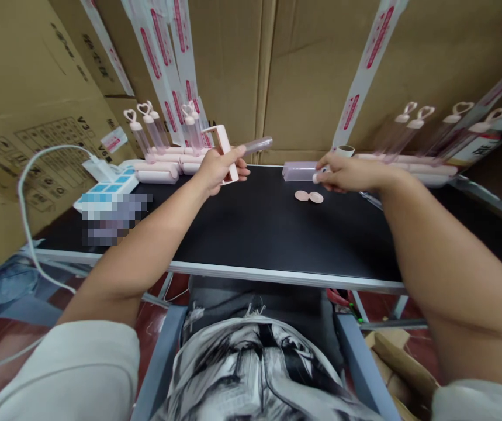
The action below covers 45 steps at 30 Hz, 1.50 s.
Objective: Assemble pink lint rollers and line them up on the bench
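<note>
From where I stand, the widest run of black tabletop (268, 234) lies between the two forearms, reaching from the discs to the pale metal edge (242, 270) by the person's lap. At the back, the room ends at a cardboard wall (303, 76) striped with printed tape, close behind both hands.

The left hand (219, 169) is curled around a pink rectangular frame (223, 140) and a clear tube (259, 144), which sticks out to the right; both are above the table, near its far edge. The right hand (340, 172) has its fingertips together, pinching a small white piece (316, 177) at the right end of a translucent mauve block (297, 171). I can't tell whether the piece touches the block. Just in front lie two pale pink discs (309, 197), one right by the other.

A tape roll (345, 151) stands just behind the right hand. Beyond the left wrist, a row of pink rounded cases (158, 173) fills the far edge, with heart-topped tubes (143, 131) rising behind; a similar group stands behind the right forearm. The power strip (108, 190) takes up the left end, and its white cable (23, 204) loops off the table there.
</note>
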Tool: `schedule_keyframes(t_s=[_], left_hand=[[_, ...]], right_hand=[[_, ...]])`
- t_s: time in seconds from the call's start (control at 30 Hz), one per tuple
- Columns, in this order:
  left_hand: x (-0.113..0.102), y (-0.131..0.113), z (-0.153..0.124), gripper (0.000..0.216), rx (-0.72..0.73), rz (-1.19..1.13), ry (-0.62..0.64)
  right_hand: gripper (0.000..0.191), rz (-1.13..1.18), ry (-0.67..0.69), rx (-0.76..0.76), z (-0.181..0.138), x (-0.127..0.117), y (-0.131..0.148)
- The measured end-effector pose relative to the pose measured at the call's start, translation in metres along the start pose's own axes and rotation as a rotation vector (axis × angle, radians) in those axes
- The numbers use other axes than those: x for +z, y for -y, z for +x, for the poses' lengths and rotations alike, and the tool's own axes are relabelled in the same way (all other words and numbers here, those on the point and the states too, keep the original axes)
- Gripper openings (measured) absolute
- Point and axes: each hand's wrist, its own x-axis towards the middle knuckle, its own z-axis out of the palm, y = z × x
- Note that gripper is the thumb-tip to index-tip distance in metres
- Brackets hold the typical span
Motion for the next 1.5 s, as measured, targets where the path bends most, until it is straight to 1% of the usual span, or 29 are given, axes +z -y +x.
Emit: schedule_keyframes(t_s=[0.03, 0.1, 0.17, 0.27, 0.37, 0.47, 0.77, 0.83, 0.9, 0.93, 1.0, 1.07, 1.1, 1.17, 1.2, 1.23, 1.3, 1.37, 1.43, 1.5], left_hand=[[0.001, 0.001, -0.001, 0.047, 0.001, 0.004, 0.012], [0.004, 0.002, -0.003, 0.046, -0.004, 0.015, 0.032], [0.008, 0.003, -0.004, 0.045, -0.008, 0.027, 0.041], [0.009, 0.004, -0.005, 0.043, -0.016, 0.04, 0.032], [0.009, 0.002, -0.005, 0.04, -0.022, 0.052, 0.02], [0.009, 0.001, -0.006, 0.038, -0.036, 0.067, 0.013], [0.012, 0.002, -0.007, 0.032, -0.048, 0.118, 0.015], [0.013, 0.001, -0.009, 0.032, -0.059, 0.129, 0.013], [0.014, -0.001, -0.011, 0.033, -0.063, 0.134, 0.025], [0.014, -0.002, -0.012, 0.034, -0.059, 0.131, 0.044], [0.015, -0.003, -0.013, 0.035, -0.056, 0.108, 0.108], [0.018, -0.005, -0.016, 0.04, -0.086, 0.054, 0.198], [0.02, -0.005, -0.018, 0.046, -0.116, 0.021, 0.247], [0.026, -0.007, -0.023, 0.056, -0.178, -0.041, 0.346], [0.03, -0.007, -0.027, 0.058, -0.196, -0.066, 0.395], [0.032, -0.008, -0.03, 0.057, -0.199, -0.085, 0.441], [0.036, -0.008, -0.036, 0.049, -0.16, -0.112, 0.525], [0.038, -0.007, -0.041, 0.046, -0.114, -0.126, 0.594], [0.037, -0.006, -0.043, 0.048, -0.107, -0.128, 0.635], [0.035, -0.006, -0.043, 0.05, -0.129, -0.123, 0.64]], right_hand=[[0.027, -0.011, 0.085, 0.054, 0.002, 0.001, -0.003], [0.019, -0.027, 0.184, 0.104, 0.007, 0.004, -0.007], [0.019, -0.026, 0.23, 0.128, 0.011, 0.009, -0.009], [0.018, -0.003, 0.257, 0.187, 0.015, 0.014, -0.013], [0.022, 0.014, 0.246, 0.246, 0.016, 0.013, -0.018], [0.025, 0.008, 0.23, 0.265, 0.017, 0.011, -0.021], [0.022, -0.106, 0.11, 0.138, 0.026, 0.024, -0.016], [0.022, -0.113, 0.11, 0.14, 0.026, 0.022, -0.018], [0.027, -0.139, 0.109, 0.151, 0.025, 0.018, -0.02], [0.034, -0.169, 0.069, 0.141, 0.023, 0.015, -0.02], [0.047, -0.216, -0.101, 0.051, 0.019, 0.011, -0.016], [0.053, -0.198, -0.298, -0.156, 0.013, 0.013, -0.006], [0.055, -0.169, -0.361, -0.289, 0.01, 0.017, 0.001], [0.057, -0.132, -0.404, -0.561, 0.005, 0.029, 0.017], [0.056, -0.137, -0.395, -0.671, 0.002, 0.036, 0.025], [0.054, -0.141, -0.373, -0.744, 0.001, 0.043, 0.032], [0.045, -0.135, -0.3, -0.799, -0.001, 0.054, 0.042], [0.039, -0.095, -0.238, -0.796, -0.001, 0.059, 0.045], [0.034, -0.06, -0.226, -0.787, -0.001, 0.059, 0.043], [0.03, -0.063, -0.251, -0.778, -0.002, 0.057, 0.041]])
